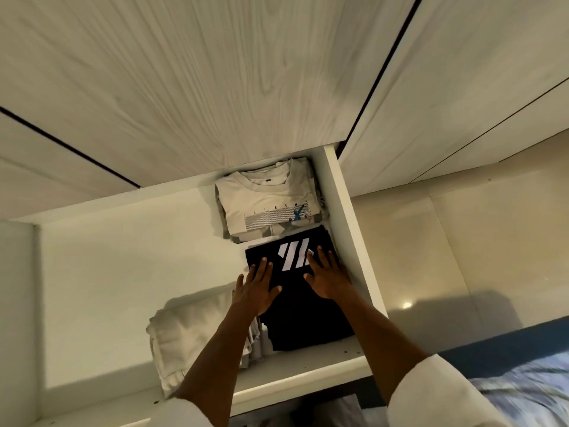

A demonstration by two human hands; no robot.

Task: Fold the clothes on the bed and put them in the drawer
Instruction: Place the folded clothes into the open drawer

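Note:
A folded black garment with white stripes printed on it lies in the right part of the open white drawer. My left hand rests flat on its left edge, fingers straight and spread. My right hand presses flat on its upper right part, next to the drawer's right wall. Behind the black garment sits a stack with a folded grey T-shirt on top. A folded white garment lies to the left of my left forearm.
The drawer's left half shows bare white floor. Wood-grain cabinet fronts rise above and behind the drawer. A pale tiled floor lies to the right, and the blue-patterned bed shows at the lower right corner.

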